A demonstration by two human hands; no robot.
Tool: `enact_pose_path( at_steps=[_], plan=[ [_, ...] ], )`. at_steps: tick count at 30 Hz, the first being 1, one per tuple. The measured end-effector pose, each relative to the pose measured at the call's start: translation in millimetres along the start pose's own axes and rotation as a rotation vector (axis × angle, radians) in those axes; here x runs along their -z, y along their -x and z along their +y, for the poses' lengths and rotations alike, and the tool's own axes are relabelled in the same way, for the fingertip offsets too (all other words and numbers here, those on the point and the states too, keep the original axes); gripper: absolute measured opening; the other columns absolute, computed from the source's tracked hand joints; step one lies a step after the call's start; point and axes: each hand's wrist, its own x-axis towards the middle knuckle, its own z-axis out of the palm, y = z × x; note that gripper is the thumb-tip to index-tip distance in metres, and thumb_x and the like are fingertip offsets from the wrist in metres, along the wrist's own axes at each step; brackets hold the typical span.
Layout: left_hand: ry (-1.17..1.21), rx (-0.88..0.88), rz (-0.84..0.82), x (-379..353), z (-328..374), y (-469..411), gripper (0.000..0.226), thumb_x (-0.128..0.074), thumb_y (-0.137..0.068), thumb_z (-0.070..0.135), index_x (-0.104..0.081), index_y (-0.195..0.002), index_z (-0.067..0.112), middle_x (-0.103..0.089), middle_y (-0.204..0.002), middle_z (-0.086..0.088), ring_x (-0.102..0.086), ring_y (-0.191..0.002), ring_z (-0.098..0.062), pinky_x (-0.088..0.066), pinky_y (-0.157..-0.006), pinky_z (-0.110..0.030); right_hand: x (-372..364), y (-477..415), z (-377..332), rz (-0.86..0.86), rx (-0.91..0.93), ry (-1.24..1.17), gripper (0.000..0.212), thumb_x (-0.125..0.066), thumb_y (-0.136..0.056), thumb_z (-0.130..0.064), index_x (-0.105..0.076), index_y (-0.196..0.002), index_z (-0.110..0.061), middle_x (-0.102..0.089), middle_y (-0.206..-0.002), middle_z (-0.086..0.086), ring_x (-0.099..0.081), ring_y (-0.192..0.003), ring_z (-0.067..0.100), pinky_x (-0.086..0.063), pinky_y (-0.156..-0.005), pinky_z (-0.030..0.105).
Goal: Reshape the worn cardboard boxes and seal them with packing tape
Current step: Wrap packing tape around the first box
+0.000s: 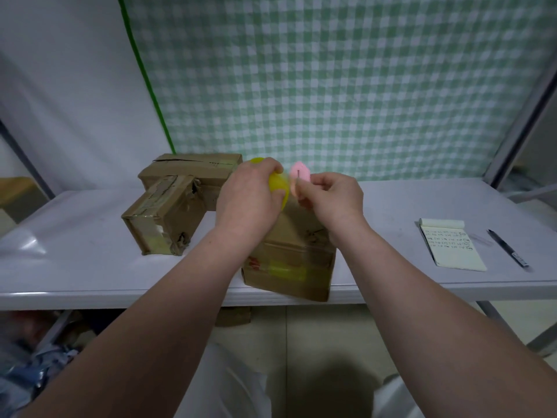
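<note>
While the left hand [250, 191] grips the yellow tape roll [278, 186], the right hand [331, 197] pinches a small pink tool [300, 174] just beside it; below both hands, a worn cardboard box [295, 267] rests on the counter [90, 267].

soft even light, glare patch on table [27, 245] left, wide-angle bending at edges, slight blur

I count three cardboard boxes, near box [289, 267] under my grip, taped box [162, 218] and far box [193, 170] left of it, one yellow tape roll [278, 184] and one pink tool [300, 173] in it, one notepad [452, 245] and one pen [506, 248] to its right.
</note>
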Motion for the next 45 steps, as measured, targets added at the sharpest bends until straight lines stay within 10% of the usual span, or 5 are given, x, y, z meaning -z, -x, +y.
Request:
enact_pose_path(
  at_steps=[13, 21, 30, 40, 45],
  plan=[
    [0.718, 0.311, -0.086, 34.3, -6.8, -1.3, 0.016, -0.073, -0.081, 0.025, -0.063, -0.094, 0.029, -0.053, -0.090, -0.007, -0.053, -0.077, -0.018, -0.050, -0.069, -0.043, 16.3, -25.4, 16.2, -0.207, -0.207, 0.154, 0.013, -0.074, -0.081, -0.018, -0.072, -0.068, -0.021, -0.070, -0.079, 0.002, -0.068, -0.077, 0.017, -0.057, -0.085, 0.038],
    [1.177, 0.549, -0.240, 27.1, 9.5, 10.1, 0.005, -0.065, -0.087, 0.011, -0.061, -0.087, 0.013, -0.065, -0.061, 0.004, -0.062, -0.049, -0.007, -0.050, -0.045, -0.021, 35.0, 37.5, -8.4, -0.212, -0.052, -0.158, 0.038, -0.053, -0.093, -0.045, -0.069, -0.075, -0.015, -0.067, -0.066, -0.005, -0.063, -0.064, 0.010, -0.055, -0.064, 0.028],
    [1.294, 0.766, -0.227, 9.0, 19.1, 10.2, 0.010, -0.064, -0.088, 0.016, -0.063, -0.096, 0.009, -0.064, -0.086, -0.012, -0.064, -0.078, -0.027, -0.056, -0.076, -0.047, 37.1, 90.8, 7.7, -0.448, 0.122, -0.060, 0.038, -0.074, -0.070, -0.052, -0.070, -0.086, -0.017, -0.069, -0.079, 0.004, -0.062, -0.072, 0.017, -0.052, -0.071, 0.037],
    [1.466, 0.894, -0.314, -1.6, 45.1, 9.1, 0.024, -0.060, -0.092, 0.024, -0.060, -0.104, 0.003, -0.069, -0.091, -0.020, -0.068, -0.071, -0.029, -0.060, -0.062, -0.043, 45.5, 84.2, 9.9, -0.227, 0.223, -0.059, 0.034, -0.055, -0.078, -0.054, -0.065, -0.085, -0.023, -0.065, -0.083, 0.006, -0.061, -0.079, 0.024, -0.050, -0.071, 0.045],
    [1.376, 0.833, -0.434, -6.6, 47.3, 9.7, 0.021, -0.064, -0.089, 0.024, -0.066, -0.098, 0.005, -0.066, -0.097, -0.016, -0.066, -0.088, -0.026, -0.057, -0.082, -0.043, 62.1, 82.8, 3.5, -0.201, 0.207, -0.145, 0.025, -0.054, -0.082, -0.040, -0.055, -0.073, -0.017, -0.052, -0.067, -0.007, -0.048, -0.065, 0.010, -0.039, -0.059, 0.024]
  ],
)
